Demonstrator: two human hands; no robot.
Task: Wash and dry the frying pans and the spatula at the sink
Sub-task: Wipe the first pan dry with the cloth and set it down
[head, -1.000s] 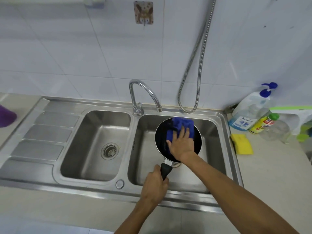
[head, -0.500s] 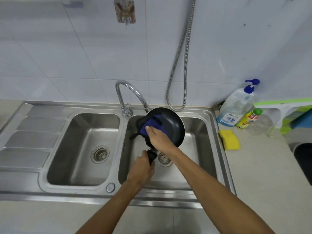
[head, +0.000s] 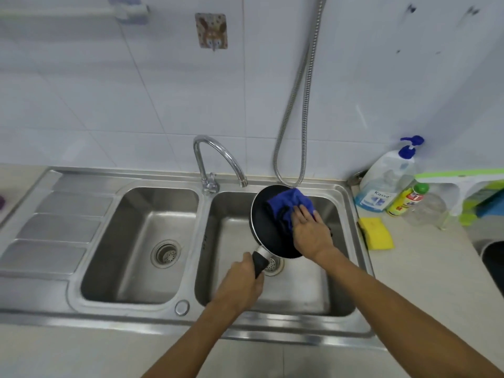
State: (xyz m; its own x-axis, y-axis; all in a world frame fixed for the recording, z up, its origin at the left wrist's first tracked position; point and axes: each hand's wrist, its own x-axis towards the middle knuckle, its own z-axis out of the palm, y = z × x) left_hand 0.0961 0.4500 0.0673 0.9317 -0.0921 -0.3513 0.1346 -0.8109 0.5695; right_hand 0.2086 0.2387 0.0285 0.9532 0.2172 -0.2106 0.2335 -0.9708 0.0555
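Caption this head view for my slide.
Left hand holds frying pan over sink; right hand presses blue cloth into it.

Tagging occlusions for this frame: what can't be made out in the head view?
Head view: frying pan right rim and much of its inside, hidden by the right hand and blue cloth.
Handle, mostly wrapped by the left hand.
Right basin's drain, partly behind the handle.
Dark round thing, cut off by the right edge; purple thing, by the left edge.
Yellow bottle label, too small to read.
Spatula: not in view.
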